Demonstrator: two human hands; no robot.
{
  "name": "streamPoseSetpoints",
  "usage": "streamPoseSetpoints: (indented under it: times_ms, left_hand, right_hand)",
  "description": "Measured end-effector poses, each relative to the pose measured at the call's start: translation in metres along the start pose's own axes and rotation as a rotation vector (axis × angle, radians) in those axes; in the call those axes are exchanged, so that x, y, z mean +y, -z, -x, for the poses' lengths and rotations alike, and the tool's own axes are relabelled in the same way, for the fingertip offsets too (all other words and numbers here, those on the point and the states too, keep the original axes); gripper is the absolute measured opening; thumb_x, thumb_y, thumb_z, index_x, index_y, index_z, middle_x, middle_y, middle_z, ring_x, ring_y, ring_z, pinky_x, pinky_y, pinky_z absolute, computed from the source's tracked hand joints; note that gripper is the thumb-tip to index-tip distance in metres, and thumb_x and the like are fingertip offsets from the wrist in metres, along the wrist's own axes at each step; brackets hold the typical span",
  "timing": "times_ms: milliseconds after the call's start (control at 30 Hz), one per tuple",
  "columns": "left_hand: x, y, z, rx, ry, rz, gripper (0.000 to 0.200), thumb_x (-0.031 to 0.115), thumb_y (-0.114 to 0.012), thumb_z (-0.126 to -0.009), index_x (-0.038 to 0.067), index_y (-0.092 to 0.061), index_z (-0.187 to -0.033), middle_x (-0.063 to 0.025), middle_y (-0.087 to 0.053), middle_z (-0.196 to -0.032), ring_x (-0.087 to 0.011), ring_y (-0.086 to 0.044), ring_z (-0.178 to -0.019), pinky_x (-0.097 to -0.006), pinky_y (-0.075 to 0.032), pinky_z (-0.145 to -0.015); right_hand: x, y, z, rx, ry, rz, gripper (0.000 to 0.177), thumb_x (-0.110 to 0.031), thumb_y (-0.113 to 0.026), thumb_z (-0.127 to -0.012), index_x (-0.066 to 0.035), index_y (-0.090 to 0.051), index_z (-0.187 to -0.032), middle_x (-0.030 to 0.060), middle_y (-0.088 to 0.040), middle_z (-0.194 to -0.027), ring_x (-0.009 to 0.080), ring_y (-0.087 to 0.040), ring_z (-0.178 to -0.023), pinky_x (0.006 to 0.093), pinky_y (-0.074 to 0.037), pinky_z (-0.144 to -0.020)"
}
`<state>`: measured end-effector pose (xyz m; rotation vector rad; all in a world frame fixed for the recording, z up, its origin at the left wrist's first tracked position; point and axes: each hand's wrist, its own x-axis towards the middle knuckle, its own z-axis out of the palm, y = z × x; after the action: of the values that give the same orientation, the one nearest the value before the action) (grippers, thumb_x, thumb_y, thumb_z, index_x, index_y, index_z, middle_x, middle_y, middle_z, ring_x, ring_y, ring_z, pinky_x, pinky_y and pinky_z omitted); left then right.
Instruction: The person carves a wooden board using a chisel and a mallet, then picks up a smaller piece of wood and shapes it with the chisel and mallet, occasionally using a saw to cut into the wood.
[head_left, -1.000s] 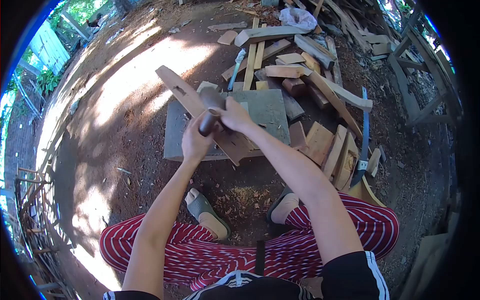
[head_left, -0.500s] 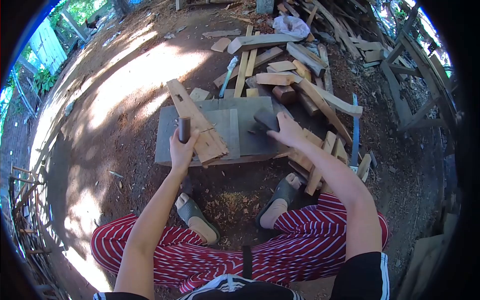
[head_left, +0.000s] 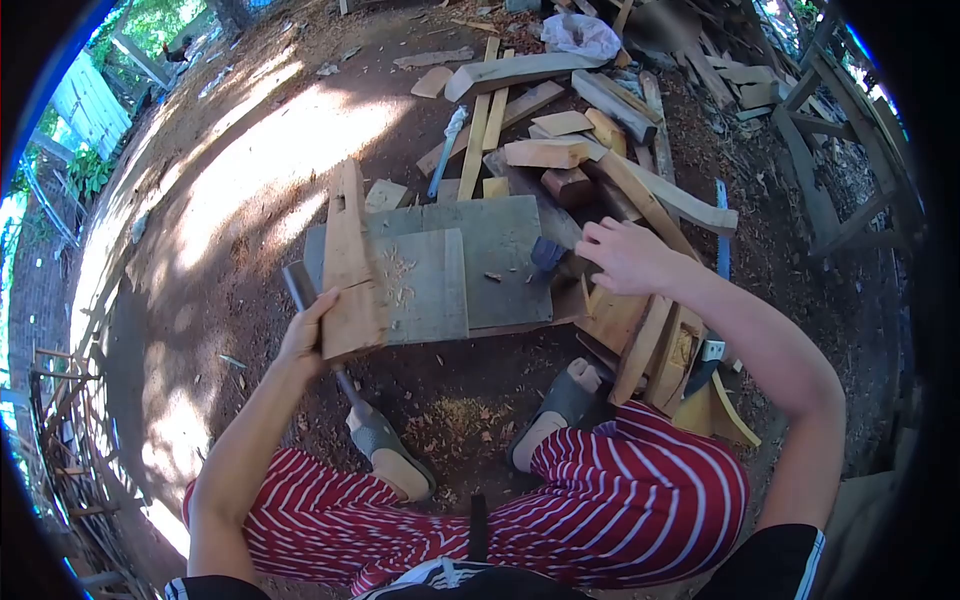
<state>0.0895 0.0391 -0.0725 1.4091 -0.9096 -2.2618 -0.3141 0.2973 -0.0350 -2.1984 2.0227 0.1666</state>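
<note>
In my left hand (head_left: 308,328) is a wooden piece (head_left: 347,255) with a slot cut near its far end, tilted upward along the left side of a low wooden bench (head_left: 505,240). The same hand grips a chisel-like tool; its dark round handle (head_left: 298,286) sticks out beyond my fingers and a thin metal shaft (head_left: 346,386) points toward my left foot. My right hand (head_left: 625,255) hovers right of the bench, fingers apart, holding nothing. Just left of it, a dark block (head_left: 547,254) sits at the bench's right edge. Wood shavings (head_left: 400,280) lie on the board on the bench.
Offcuts and beams (head_left: 640,190) are heaped beyond and right of the bench. A blue saw blade (head_left: 722,235) lies at the right. A blue-handled tool (head_left: 446,150) lies behind the bench. More pieces (head_left: 655,350) lean beside my right knee. Both feet flank the front.
My right hand has let go of the dark block and moved right. My left hand has moved left, swinging the wooden piece more upright off the bench's middle, with the chisel turned.
</note>
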Motion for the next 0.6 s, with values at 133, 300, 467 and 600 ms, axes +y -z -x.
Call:
streamPoseSetpoints:
  times_ms: [133,300,467,600]
  left_hand:
    - [0.043,0.045,0.005,-0.024,-0.043,-0.236,0.054,0.027,-0.077,-0.084,0.005,-0.055,-0.128,-0.0100,-0.066,-0.115,-0.0241,-0.067,-0.100,-0.0420,-0.055,-0.087]
    - [0.068,0.130,-0.023,0.004,-0.029,-0.493,0.065,0.024,-0.077,-0.084,0.005,-0.047,-0.138,-0.0065,-0.062,-0.121,-0.0210,-0.062,-0.109,-0.0369,-0.051,-0.093]
    - [0.072,0.153,-0.027,0.050,0.110,-0.444,0.068,0.025,-0.079,-0.082,0.004,-0.045,-0.138,-0.0060,-0.061,-0.123,-0.0217,-0.060,-0.113,-0.0379,-0.048,-0.098]
    - [0.073,0.157,-0.055,-0.010,0.164,-0.495,0.065,0.026,-0.080,-0.081,0.005,-0.048,-0.134,-0.0064,-0.061,-0.122,-0.0216,-0.058,-0.115,-0.0390,-0.047,-0.100]
  right_hand:
    - [0.026,-0.010,-0.011,-0.056,-0.097,-0.070,0.031,-0.020,-0.071,-0.081,-0.008,-0.058,-0.106,0.0086,-0.052,-0.108,0.0291,-0.054,-0.106,0.0421,-0.049,-0.090]
    - [0.079,-0.034,-0.066,0.288,-0.134,-0.086,0.026,-0.019,-0.067,-0.082,-0.009,-0.059,-0.104,0.0101,-0.055,-0.107,0.0312,-0.054,-0.107,0.0415,-0.047,-0.089]
    - [0.143,-0.055,-0.115,0.350,-0.474,-0.130,0.024,-0.020,-0.059,-0.086,-0.008,-0.059,-0.106,0.0132,-0.060,-0.106,0.0337,-0.058,-0.105,0.0456,-0.048,-0.089]
    - [0.194,-0.067,-0.139,0.379,-0.697,-0.145,0.027,-0.015,-0.058,-0.085,-0.008,-0.060,-0.111,0.0113,-0.059,-0.116,0.0310,-0.055,-0.113,0.0427,-0.047,-0.093]
